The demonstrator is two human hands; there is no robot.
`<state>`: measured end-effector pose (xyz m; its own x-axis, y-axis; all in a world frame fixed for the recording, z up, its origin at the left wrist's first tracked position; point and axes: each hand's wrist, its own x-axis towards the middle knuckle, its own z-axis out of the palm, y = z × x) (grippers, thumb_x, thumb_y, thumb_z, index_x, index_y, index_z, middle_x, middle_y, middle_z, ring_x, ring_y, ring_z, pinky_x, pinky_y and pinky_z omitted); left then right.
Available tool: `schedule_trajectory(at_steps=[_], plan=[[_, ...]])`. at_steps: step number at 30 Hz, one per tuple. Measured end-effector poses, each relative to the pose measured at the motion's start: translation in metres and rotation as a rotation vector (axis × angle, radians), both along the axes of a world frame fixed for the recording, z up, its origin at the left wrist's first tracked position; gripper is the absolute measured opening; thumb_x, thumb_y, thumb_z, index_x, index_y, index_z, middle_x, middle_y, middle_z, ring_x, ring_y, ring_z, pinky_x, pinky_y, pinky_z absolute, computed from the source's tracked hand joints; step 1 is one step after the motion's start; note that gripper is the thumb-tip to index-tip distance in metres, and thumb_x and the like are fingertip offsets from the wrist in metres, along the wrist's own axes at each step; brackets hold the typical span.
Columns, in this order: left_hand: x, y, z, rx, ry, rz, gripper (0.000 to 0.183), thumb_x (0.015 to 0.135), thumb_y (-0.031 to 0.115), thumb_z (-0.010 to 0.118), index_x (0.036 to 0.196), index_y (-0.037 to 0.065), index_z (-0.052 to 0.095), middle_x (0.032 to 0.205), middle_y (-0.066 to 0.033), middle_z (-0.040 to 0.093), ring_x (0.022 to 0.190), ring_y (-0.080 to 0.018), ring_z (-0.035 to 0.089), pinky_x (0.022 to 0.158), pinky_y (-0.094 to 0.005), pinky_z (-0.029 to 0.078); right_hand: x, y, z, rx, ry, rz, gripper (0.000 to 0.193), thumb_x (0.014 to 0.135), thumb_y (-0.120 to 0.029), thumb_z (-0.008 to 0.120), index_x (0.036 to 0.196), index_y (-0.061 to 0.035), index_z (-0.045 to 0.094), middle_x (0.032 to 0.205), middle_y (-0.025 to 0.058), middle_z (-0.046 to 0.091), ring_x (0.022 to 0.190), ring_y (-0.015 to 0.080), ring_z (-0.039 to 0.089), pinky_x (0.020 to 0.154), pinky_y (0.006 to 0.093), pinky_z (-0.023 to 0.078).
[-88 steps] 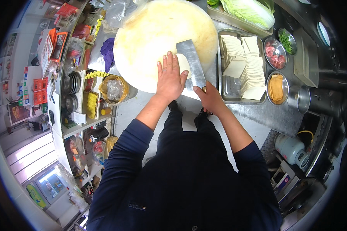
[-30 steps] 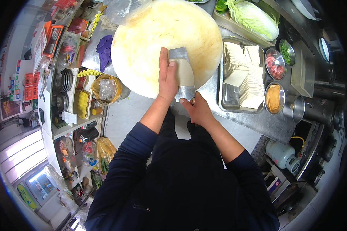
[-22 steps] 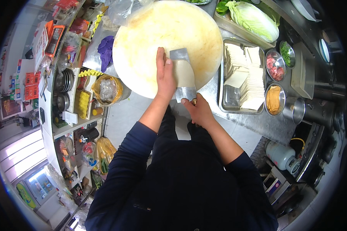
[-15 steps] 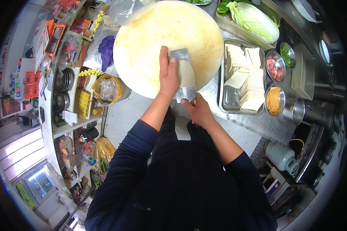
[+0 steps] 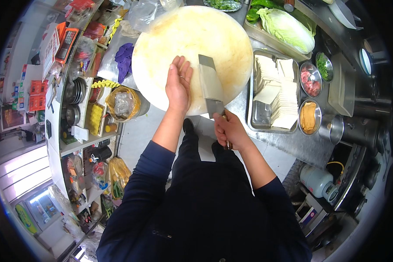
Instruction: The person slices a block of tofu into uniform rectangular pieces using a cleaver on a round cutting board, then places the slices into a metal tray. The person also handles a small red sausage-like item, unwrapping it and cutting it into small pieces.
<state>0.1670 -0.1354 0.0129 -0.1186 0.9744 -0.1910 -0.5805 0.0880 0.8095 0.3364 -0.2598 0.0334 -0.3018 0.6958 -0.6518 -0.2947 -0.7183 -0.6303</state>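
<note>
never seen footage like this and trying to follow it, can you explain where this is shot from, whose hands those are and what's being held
No machine here: it's a person in dark clothes, seen through a wide fisheye camera worn on their own head and looking down, so straight edges bend. The bare right hand holds a broad grey metal cleaver; a pale flat piece lies on it. The open left hand is beside the cleaver, over a round, pale chopping board. To the right, a rectangular metal tray holds thin, square, pale slices.
</note>
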Motion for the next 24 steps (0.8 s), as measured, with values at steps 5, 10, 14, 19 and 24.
schedule_trajectory(at_steps=[5,10,14,19,24], plan=[[0.011,-0.022,0.028,-0.142,-0.104,-0.353,0.041,0.114,0.021,0.043,0.144,-0.005,0.053,0.130,-0.0123,0.068,0.102,-0.0183,0.069,0.096,-0.0371,0.057,0.012,-0.001,0.018,-0.045,0.400,-0.101,0.026,0.114,-0.036,0.045,0.101,-0.0128,0.047,0.067,0.0001,0.039,0.041,0.0077,0.035,0.034,0.0253,0.032],[0.016,-0.024,0.050,-0.270,-0.335,-0.409,0.039,0.112,0.018,0.044,0.143,-0.005,0.053,0.132,-0.0186,0.067,0.116,-0.0260,0.069,0.102,-0.0431,0.056,0.021,-0.003,0.025,0.007,0.476,-0.093,0.031,0.113,-0.039,0.046,0.096,-0.0131,0.045,0.066,0.0012,0.039,0.041,0.0082,0.035,0.033,0.0253,0.032],[0.019,-0.018,0.056,-0.342,-0.340,-0.520,0.037,0.110,0.016,0.048,0.141,-0.005,0.053,0.133,-0.0193,0.067,0.116,-0.0314,0.069,0.104,-0.0487,0.056,0.026,-0.008,0.025,0.042,0.553,-0.054,0.033,0.112,-0.040,0.048,0.095,-0.0120,0.045,0.066,0.0012,0.039,0.041,0.0081,0.035,0.033,0.0248,0.033],[0.020,-0.019,0.065,-0.248,-0.345,-0.518,0.036,0.108,0.015,0.050,0.139,-0.005,0.054,0.130,-0.0194,0.068,0.116,-0.0334,0.069,0.105,-0.0494,0.055,0.033,-0.010,0.029,0.103,0.511,-0.022,0.031,0.110,-0.036,0.055,0.097,-0.0120,0.042,0.068,0.0015,0.042,0.043,0.0088,0.038,0.036,0.0263,0.034],[0.019,-0.021,0.070,-0.179,-0.279,-0.501,0.035,0.107,0.014,0.052,0.137,-0.005,0.056,0.129,-0.0174,0.068,0.115,-0.0300,0.069,0.107,-0.0464,0.054,0.043,-0.011,0.038,0.154,0.352,0.017,0.032,0.110,-0.036,0.056,0.095,-0.0121,0.042,0.069,0.0015,0.044,0.045,0.0090,0.040,0.038,0.0265,0.035]])
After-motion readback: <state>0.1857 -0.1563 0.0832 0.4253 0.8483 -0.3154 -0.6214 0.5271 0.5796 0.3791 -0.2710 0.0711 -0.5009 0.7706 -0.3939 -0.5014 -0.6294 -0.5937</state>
